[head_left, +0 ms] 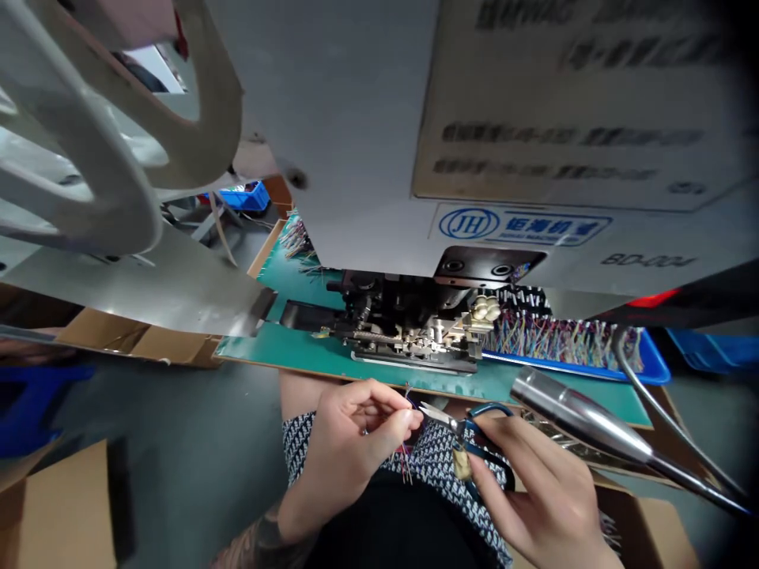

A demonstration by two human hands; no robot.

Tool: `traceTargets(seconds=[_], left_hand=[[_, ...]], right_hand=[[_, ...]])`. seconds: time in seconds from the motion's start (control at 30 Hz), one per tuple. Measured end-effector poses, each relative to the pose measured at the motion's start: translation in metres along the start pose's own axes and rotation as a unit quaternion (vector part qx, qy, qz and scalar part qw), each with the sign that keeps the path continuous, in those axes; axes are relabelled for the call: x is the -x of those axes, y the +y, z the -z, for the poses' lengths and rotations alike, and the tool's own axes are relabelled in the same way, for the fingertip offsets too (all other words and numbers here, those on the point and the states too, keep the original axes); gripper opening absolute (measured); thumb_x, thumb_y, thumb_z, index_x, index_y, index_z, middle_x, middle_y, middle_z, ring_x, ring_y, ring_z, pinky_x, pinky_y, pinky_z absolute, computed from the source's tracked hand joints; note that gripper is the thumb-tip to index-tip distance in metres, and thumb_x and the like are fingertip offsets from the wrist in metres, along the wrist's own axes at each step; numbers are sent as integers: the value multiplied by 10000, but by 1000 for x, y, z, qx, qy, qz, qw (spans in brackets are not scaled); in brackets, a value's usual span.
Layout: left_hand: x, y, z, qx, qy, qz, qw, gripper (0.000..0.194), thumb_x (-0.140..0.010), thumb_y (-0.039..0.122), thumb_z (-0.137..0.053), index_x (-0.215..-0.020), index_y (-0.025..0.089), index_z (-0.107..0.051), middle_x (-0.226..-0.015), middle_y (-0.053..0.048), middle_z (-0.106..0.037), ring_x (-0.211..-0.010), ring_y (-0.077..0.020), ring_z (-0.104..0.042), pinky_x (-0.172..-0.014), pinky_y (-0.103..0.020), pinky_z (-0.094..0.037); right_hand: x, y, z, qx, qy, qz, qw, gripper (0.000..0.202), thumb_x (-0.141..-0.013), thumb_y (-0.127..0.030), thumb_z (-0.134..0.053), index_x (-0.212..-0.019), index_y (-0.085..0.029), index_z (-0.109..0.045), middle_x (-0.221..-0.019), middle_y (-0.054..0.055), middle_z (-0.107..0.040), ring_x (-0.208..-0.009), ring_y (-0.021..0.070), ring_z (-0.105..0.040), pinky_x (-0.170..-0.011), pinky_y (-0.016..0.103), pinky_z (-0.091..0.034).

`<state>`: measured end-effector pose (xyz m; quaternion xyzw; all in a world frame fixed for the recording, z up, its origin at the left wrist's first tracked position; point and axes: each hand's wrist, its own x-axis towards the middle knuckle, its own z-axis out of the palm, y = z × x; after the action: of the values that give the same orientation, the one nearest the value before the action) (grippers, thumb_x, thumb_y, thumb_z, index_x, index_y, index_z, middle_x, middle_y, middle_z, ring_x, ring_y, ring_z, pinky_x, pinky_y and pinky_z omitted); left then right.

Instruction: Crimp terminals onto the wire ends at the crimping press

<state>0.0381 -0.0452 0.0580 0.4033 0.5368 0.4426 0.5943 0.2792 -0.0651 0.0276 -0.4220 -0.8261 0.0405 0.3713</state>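
Over my lap, my left hand (364, 431) pinches a small bundle of thin coloured wires (405, 462) between thumb and fingertips. Some wire ends stick up past the fingertips and others hang below. My right hand (539, 482) grips a pair of scissors (459, 427) with dark blue handles and yellowish wrapping on one side. The blades point left, with their tips right by my left fingertips and the wires. Just beyond my hands stands the crimping machine (415, 332), its dark metal tooling above a green table top (285, 352).
A blue tray (655, 363) of several wire bundles lies right of the tooling. A metal lamp arm (581, 415) crosses in at the right, close to my right hand. More wires (296, 237) lie at the back left. Cardboard boxes (65, 506) stand on the floor.
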Motion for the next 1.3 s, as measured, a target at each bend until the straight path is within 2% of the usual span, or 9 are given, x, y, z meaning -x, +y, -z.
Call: traceTargets(seconds=[0.17,0.3,0.47,0.57,0.7,0.83,0.93,1.13,1.3], left_hand=[[-3,2,0,-17,12,2,1000,97,-795,275,-818,-784,182,-793,-772,-85,-836,-658,-223,-806,-598,-283,-673],[-6,3,-2,-30,14,-7,999,101,-792,283,-807,-759,190,-784,-775,-86,-837,-643,-214,-795,-598,-286,-666],[-8,3,-3,-53,12,-14,998,68,-789,254,-791,-770,188,-789,-797,-84,-842,-680,-214,-803,-627,-275,-659],[-9,5,-4,-60,13,-21,998,34,-776,216,-778,-762,186,-784,-755,-68,-828,-637,-192,-783,-589,-242,-631],[-9,8,-5,-65,17,-23,997,40,-763,201,-773,-729,182,-764,-698,-56,-804,-577,-172,-752,-537,-219,-599],[-9,8,-6,-63,12,-21,998,44,-768,205,-764,-735,175,-763,-711,-63,-810,-584,-166,-751,-539,-210,-592],[-9,8,-6,-63,8,-24,998,51,-773,210,-759,-742,170,-767,-704,-63,-805,-574,-161,-743,-527,-206,-584],[-8,9,-7,-67,6,-34,997,23,-764,166,-756,-743,156,-753,-678,-45,-786,-557,-135,-718,-520,-186,-561],[-8,5,-7,-63,6,-34,997,14,-769,160,-761,-756,160,-755,-696,-47,-794,-577,-135,-731,-534,-181,-564]], right_hand=[[6,4,-2,4,-6,-9,1000,277,-966,-114,-718,-1242,-114,-698,-1095,127,-759,-998,247,-755,-927,381,-579],[10,2,0,34,3,-4,999,299,-973,-138,-730,-1271,-129,-701,-1096,141,-776,-994,274,-770,-879,404,-589],[11,2,0,68,7,22,997,341,-940,-119,-775,-1274,-93,-713,-1065,164,-788,-930,276,-779,-862,408,-588],[14,6,0,91,-3,42,995,381,-904,-133,-820,-1267,-69,-723,-1043,176,-796,-908,296,-785,-849,421,-586],[18,10,0,110,-21,51,992,432,-870,-142,-857,-1276,-66,-731,-1057,178,-808,-902,305,-795,-889,434,-590],[16,10,2,117,5,71,991,432,-877,-135,-855,-1288,-73,-739,-1055,176,-814,-912,297,-790,-958,440,-586],[13,8,2,110,2,69,992,440,-891,-119,-844,-1315,-73,-732,-1057,173,-814,-924,282,-784,-968,424,-585],[8,5,-1,97,27,48,994,307,-911,-79,-820,-1215,-64,-782,-1052,152,-819,-904,269,-795,-964,411,-588],[10,8,1,107,31,65,992,256,-897,-83,-838,-1146,-40,-801,-1012,167,-824,-864,283,-800,-946,428,-591]])
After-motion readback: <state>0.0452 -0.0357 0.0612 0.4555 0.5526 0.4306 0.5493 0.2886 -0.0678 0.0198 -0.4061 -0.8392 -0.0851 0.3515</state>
